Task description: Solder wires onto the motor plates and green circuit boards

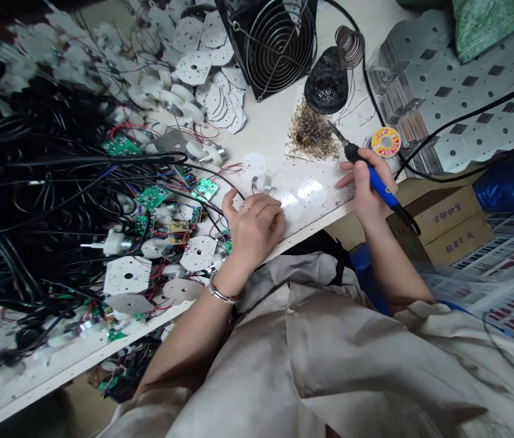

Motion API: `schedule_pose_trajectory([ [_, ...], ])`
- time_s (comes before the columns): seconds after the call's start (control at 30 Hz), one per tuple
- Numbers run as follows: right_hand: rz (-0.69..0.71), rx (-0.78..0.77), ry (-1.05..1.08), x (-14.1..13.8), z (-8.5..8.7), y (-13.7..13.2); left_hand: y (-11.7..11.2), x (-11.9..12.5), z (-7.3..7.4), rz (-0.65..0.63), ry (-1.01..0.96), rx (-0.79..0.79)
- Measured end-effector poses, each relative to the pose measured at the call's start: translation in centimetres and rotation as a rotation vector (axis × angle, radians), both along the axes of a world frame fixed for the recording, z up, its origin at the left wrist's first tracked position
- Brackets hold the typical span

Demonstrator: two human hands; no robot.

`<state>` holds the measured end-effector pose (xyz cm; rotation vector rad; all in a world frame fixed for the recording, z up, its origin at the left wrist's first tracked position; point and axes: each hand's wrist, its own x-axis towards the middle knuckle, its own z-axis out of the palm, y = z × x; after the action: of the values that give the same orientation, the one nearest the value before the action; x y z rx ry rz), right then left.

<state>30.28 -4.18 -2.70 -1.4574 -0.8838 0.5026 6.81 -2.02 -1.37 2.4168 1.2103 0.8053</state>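
Gripping a soldering iron (right hand)

Yellow solder-wire spool, toward the right end of the counter: label printed "SOLDER". Cardboard box, off the counter's front right edge: printed Chinese characters, too blurred to read.

Soldering iron held pencil-style in right hand: blue handle, black grip, metal tip angled forward over the edge of a paper with brown residue, no contact visible. Left hand curled on bench, fingers down, nothing visible in them. Small white part with metal clip sits just beyond the fingertips, lying on the bench
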Motion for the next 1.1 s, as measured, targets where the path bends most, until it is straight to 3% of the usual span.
schedule_pose_trajectory([
  [0.2,-0.032,0.172,0.178,-1.4,0.3,-1.8,-0.1,-0.3,0.5,-0.013,0.037,-0.144],
  [0.47,0.221,-0.029,0.169,-4.1,0.5,-5.4,0.3,-0.9,0.8,-0.048,0.055,-0.241],
  [1.1,0.388,-0.081,0.15,-3.4,0.7,-5.3,-0.4,-0.4,0.6,0.008,0.074,-0.135],
])
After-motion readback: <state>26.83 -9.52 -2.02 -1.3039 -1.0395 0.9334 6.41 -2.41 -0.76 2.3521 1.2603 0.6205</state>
